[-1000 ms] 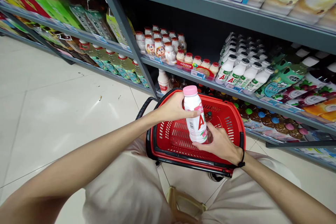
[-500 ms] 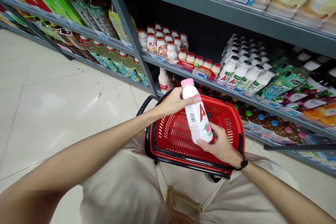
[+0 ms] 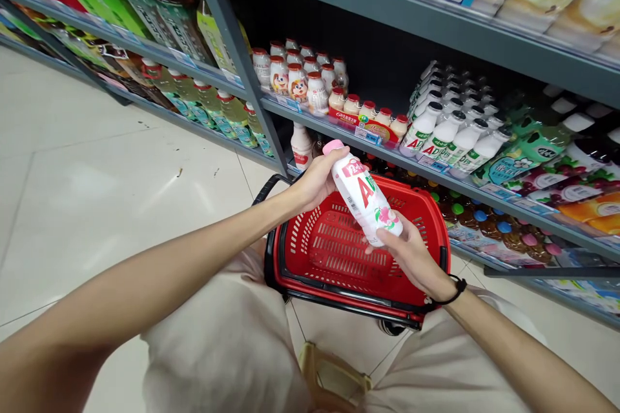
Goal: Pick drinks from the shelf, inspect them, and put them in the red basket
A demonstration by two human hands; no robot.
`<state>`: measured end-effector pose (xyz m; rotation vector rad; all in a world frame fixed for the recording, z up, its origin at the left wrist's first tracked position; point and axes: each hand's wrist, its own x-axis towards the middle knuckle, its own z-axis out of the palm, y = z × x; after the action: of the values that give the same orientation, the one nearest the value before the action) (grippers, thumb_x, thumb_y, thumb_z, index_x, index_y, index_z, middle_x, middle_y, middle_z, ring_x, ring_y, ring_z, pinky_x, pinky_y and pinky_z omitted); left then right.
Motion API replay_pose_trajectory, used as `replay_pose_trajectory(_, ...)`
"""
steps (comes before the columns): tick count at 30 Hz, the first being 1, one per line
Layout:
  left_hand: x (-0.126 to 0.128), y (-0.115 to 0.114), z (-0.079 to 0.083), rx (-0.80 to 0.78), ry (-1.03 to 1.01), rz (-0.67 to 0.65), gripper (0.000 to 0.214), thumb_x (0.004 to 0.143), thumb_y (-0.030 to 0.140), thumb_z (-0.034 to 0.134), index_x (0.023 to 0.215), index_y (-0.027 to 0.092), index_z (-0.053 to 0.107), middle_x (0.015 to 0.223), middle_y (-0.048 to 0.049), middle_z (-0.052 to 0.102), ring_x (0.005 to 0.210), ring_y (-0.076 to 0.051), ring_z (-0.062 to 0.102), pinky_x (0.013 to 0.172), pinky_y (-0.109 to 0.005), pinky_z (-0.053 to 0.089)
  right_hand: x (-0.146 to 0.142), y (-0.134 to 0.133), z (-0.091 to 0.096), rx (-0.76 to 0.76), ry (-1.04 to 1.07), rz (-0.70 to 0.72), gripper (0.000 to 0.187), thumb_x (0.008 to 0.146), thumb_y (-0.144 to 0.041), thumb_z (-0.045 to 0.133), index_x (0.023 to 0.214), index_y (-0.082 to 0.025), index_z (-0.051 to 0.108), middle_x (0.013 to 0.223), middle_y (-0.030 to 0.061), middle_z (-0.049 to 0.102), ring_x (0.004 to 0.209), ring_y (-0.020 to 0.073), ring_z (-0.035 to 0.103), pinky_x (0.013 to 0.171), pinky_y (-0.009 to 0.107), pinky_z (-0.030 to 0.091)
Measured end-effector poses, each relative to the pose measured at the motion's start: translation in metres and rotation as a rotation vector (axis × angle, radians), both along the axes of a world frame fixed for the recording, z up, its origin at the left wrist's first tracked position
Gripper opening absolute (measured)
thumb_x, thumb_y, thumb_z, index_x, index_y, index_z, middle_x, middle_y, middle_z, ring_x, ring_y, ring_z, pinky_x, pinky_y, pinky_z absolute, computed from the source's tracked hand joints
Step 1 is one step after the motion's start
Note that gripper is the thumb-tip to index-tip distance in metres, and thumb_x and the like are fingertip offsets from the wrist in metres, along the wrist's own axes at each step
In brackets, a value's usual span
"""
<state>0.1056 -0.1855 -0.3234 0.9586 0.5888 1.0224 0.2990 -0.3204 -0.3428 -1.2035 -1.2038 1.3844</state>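
I watched remotely as the bottle point(image 3: 364, 197) slanted over the basket point(image 3: 334, 271), left hand point(image 3: 317, 179) fingers curled round its capped end, right hand point(image 3: 411, 251) clasping its base.

The white plastic bottle point(image 3: 364, 199) with a round pink cap point(image 3: 332, 146) bears red and green lettering and pink fruit print, the slotted red plastic basket point(image 3: 438, 226) has black trim, and the metal shelf point(image 3: 387, 5) is grey.
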Motion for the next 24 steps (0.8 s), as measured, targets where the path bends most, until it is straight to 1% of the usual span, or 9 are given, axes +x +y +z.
replay_pose_trajectory(2, 0.0, 0.003, -0.001, -0.005, -0.018, -0.001, 0.044, 0.084, 0.055, 0.075, 0.098, 0.014, 0.067, 0.103, -0.013, 0.081, 0.101, -0.028, 0.077, 0.1, -0.042, 0.059, -0.002, 0.001, 0.005, 0.0, 0.077, 0.022, 0.052, 0.085, -0.06, 0.079, 0.116, -0.021, 0.063, 0.117, 0.0109, 0.076, 0.094, 0.0269, 0.075, 0.085, 0.045, 0.067)
replay_pose_trajectory(5, -0.002, 0.01, -0.004, 0.001, -0.048, -0.007, 0.039, 0.085, 0.053, 0.074, 0.097, 0.017, 0.066, 0.101, -0.0099, 0.082, 0.102, -0.027, 0.078, 0.098, -0.041, 0.06, 0.0, 0.003, 0.003, 0.05, -0.003, -0.017, 0.053, 0.085, -0.058, 0.079, 0.119, -0.021, 0.063, 0.126, 0.0128, 0.074, 0.103, 0.0285, 0.075, 0.088, 0.044, 0.066)
replay_pose_trajectory(7, -0.004, 0.014, -0.005, -0.003, -0.059, -0.011, 0.039, 0.085, 0.054, 0.073, 0.097, 0.018, 0.067, 0.101, -0.0088, 0.082, 0.102, -0.027, 0.078, 0.096, -0.041, 0.06, 0.004, 0.004, -0.003, 0.154, -0.163, -0.084, 0.059, 0.083, -0.054, 0.083, 0.126, -0.022, 0.059, 0.13, 0.0126, 0.072, 0.109, 0.0281, 0.073, 0.094, 0.043, 0.064)
replay_pose_trajectory(10, -0.008, 0.02, -0.005, 0.002, -0.031, -0.013, 0.047, 0.085, 0.06, 0.069, 0.101, 0.016, 0.071, 0.101, -0.0113, 0.082, 0.103, -0.029, 0.078, 0.097, -0.042, 0.06, 0.015, 0.003, -0.006, 0.425, -0.533, -0.16, 0.063, 0.082, -0.045, 0.086, 0.133, -0.023, 0.057, 0.133, 0.0129, 0.067, 0.119, 0.0285, 0.068, 0.102, 0.044, 0.058)
replay_pose_trajectory(13, -0.011, 0.024, -0.005, 0.003, -0.019, 0.002, 0.044, 0.084, 0.057, 0.072, 0.098, 0.015, 0.072, 0.101, -0.0126, 0.082, 0.102, -0.029, 0.078, 0.098, -0.042, 0.06, 0.024, 0.002, 0.001, 0.664, -0.853, -0.198, 0.056, 0.086, -0.039, 0.085, 0.132, -0.022, 0.058, 0.125, 0.0138, 0.065, 0.115, 0.0294, 0.065, 0.098, 0.045, 0.058)
replay_pose_trajectory(15, -0.013, 0.026, -0.006, 0.003, -0.021, 0.003, 0.039, 0.083, 0.052, 0.074, 0.095, 0.015, 0.072, 0.102, -0.0125, 0.082, 0.1, -0.027, 0.078, 0.098, -0.041, 0.059, 0.026, 0.002, 0.006, 0.76, -0.939, -0.217, 0.052, 0.089, -0.035, 0.083, 0.132, -0.021, 0.057, 0.122, 0.0145, 0.064, 0.112, 0.029, 0.065, 0.095, 0.044, 0.058)
replay_pose_trajectory(18, -0.014, 0.026, -0.007, 0.025, -0.008, -0.008, 0.036, 0.086, 0.048, 0.072, 0.097, 0.015, 0.071, 0.103, -0.0123, 0.082, 0.099, -0.027, 0.078, 0.095, -0.04, 0.059, 0.028, 0.004, 0.008, 0.838, -0.957, -0.246, 0.051, 0.089, -0.032, 0.083, 0.131, -0.021, 0.057, 0.121, 0.0139, 0.065, 0.11, 0.0284, 0.065, 0.093, 0.044, 0.059)
replay_pose_trajectory(20, -0.015, 0.027, -0.009, 0.044, 0.008, -0.014, 0.037, 0.089, 0.05, 0.071, 0.1, 0.015, 0.071, 0.101, -0.0118, 0.081, 0.099, -0.027, 0.077, 0.091, -0.039, 0.059, 0.029, 0.006, 0.005, 0.826, -0.904, -0.26, 0.054, 0.086, -0.034, 0.086, 0.131, -0.021, 0.058, 0.122, 0.0123, 0.065, 0.112, 0.0284, 0.066, 0.094, 0.044, 0.06)
replay_pose_trajectory(24, -0.018, 0.029, -0.012, 0.057, 0.028, -0.023, 0.041, 0.094, 0.052, 0.064, 0.107, 0.014, 0.071, 0.102, -0.0102, 0.079, 0.1, -0.026, 0.074, 0.093, -0.04, 0.059, 0.032, 0.013, 0.002, 0.607, -0.59, -0.23, 0.058, 0.083, -0.037, 0.087, 0.132, -0.023, 0.058, 0.133, 0.0109, 0.065, 0.119, 0.0264, 0.067, 0.094, 0.041, 0.062)
